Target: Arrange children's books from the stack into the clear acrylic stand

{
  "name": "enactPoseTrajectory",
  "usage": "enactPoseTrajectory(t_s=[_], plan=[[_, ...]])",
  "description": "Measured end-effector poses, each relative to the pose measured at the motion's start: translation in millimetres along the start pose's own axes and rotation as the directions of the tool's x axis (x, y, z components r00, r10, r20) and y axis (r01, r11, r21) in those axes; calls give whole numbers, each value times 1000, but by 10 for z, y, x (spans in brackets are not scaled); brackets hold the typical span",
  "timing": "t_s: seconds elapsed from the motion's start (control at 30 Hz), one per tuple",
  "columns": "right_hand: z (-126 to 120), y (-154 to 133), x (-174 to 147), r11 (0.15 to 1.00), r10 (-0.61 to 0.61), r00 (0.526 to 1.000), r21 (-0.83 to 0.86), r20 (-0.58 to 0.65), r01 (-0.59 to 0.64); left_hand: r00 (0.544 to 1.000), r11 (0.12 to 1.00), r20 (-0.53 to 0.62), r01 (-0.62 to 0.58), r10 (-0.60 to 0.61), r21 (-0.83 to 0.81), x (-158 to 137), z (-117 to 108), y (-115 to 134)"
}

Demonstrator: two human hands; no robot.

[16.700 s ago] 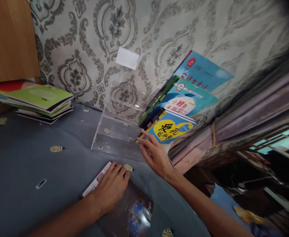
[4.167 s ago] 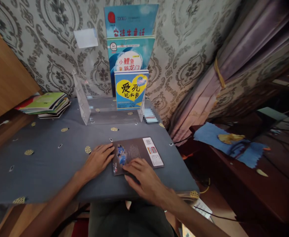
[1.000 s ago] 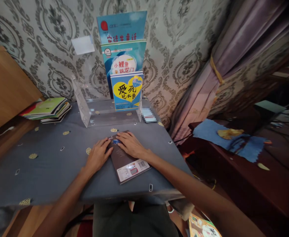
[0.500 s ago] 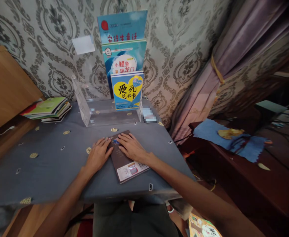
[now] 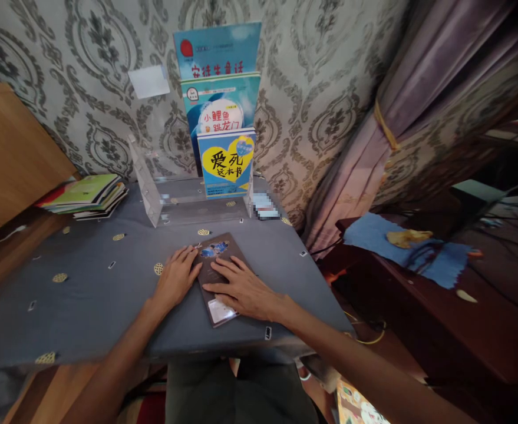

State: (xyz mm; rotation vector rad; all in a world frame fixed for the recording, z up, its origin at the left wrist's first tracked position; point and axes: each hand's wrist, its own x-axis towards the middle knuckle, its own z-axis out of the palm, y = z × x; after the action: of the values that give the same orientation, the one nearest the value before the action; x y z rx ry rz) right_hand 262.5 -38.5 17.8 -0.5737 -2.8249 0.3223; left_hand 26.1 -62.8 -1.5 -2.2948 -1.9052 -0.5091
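A dark-covered book lies flat on the grey tablecloth, back cover up, its long side pointing away from me. My left hand rests flat against the book's left edge, fingers spread. My right hand lies palm down across the book's near half, covering most of the white barcode patch. Behind it stands a clear acrylic rack holding three books in its right section: a yellow-heart one in front, a teal one and a blue one behind.
A stack of thin green-topped booklets sits at the back left beside a wooden panel. A purple curtain hangs to the right. Past the table's right edge stands a dark wooden surface with a blue cloth.
My right hand has slid from the book's far end toward me, onto its near half, uncovering the picture at the far end. The left hand has stayed at the left edge.
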Motion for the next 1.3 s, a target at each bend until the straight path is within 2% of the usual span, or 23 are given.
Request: enactPoseTrajectory(t_s=[0.27,0.57,0.77,0.97,1.3], plan=[[14,-11,-7,1000,9,1000,-18,21,-9,999,1000,-37,17,-16,16,-35,24,30],[15,-9,-21,1000,6,1000,-13,-8,-6,998,991,-49,-22,28,130,-28,-132,138],[12,-13,-21,1000,2,1000,-8,-9,-2,997,992,-59,-32,39,120,-51,-145,154],[12,-18,-29,1000,17,1000,3,-19,-17,993,997,-92,-75,77,30,-243,-196,262],[48,-35,-65,998,67,994,26,-86,-65,997,996,-27,-70,72,63,-318,-217,326]])
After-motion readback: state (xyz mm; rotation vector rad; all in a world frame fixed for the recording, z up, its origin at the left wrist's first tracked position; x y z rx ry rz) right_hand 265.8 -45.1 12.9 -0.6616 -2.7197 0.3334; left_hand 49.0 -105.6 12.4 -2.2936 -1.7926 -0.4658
